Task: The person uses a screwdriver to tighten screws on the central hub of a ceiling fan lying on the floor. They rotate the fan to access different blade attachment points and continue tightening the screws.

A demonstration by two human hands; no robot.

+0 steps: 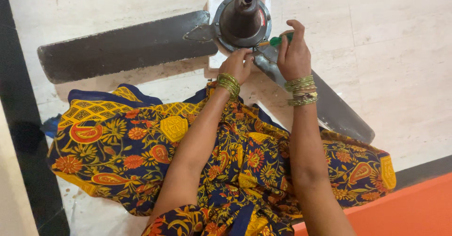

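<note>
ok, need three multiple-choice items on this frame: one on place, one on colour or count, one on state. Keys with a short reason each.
1. Where does the ceiling fan lie?
A. on the pale floor
B. on a workbench
C. hung from a ceiling

2. What colour is the handle of the screwdriver?
A. red
B. green
C. black

3. What is the right hand doing?
A. lying open on the lap
B. closed around the screwdriver
C. hanging clear of everything

Answers:
1 A, the blades rest flat on the floor tiles in front of the seated person.
2 B, green shows between the fingers.
3 B, the fingers wrap the handle while the left hand touches the fan by the hub.
</note>
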